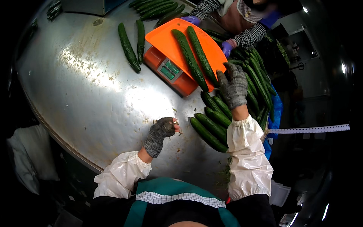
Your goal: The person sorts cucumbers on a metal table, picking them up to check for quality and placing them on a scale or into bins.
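My right hand [233, 85], in a grey knit glove, is at the near right rim of the orange tray [161, 34] of a weighing scale [170, 73]; whether its fingers touch the tray or the cucumber beside them cannot be told. Two long green cucumbers [188, 56] lie side by side on the tray. Below my right hand several cucumbers [208, 134] rest in a row on the metal table. Over the bare metal my left hand [161, 133], gloved with bare fingertips, is loosely curled and holds nothing that I can see.
Two cucumbers [129, 48] lie left of the scale, more [158, 11] beyond it. A large pile [258, 82] fills the right side over blue plastic [276, 105]. Across the table a co-worker's purple-gloved hands [227, 48] are near the tray. A metal box [85, 7] stands at the far left.
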Tool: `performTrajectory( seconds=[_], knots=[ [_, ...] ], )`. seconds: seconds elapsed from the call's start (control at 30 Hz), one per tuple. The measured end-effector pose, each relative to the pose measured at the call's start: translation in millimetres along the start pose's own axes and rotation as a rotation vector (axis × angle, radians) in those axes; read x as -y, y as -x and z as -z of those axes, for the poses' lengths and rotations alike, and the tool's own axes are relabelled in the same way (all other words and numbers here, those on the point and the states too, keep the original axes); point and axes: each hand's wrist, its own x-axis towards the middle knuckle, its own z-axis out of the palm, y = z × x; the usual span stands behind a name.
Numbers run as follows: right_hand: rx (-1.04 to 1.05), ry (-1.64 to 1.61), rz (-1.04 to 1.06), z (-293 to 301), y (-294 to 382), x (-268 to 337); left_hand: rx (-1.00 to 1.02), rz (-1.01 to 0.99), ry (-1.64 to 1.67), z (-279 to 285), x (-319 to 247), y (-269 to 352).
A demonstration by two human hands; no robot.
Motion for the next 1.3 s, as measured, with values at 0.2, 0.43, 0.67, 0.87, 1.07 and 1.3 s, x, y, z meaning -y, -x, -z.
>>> performTrajectory(
  seconds=[0.2,0.43,0.67,0.87,1.07,1.3],
  knots=[
    [-0.075,-0.065,0.019,12.0,62.6,-8.6,-0.054,-0.111,-0.104,-7.1,-18.1,-3.1],
    [-0.092,-0.023,0.017,-6.1,66.6,-3.5,-0.007,-0.056,-0.200,-13.1,-13.9,-5.4],
    [0.035,0.084,-0.128,-13.5,21.0,12.6,-0.193,0.009,-0.359,-25.3,-20.7,22.5],
    [0.317,0.198,-0.195,-26.1,5.4,52.6,-0.179,0.049,-0.287,-14.1,-22.1,34.7],
    [0.322,0.174,-0.258,-32.2,1.7,40.0,-0.145,0.079,-0.233,-9.3,-15.4,36.0],
    [0.249,0.069,-0.179,-51.7,-0.5,45.7,-0.203,0.020,-0.295,-28.6,-34.5,21.3]
  ],
)
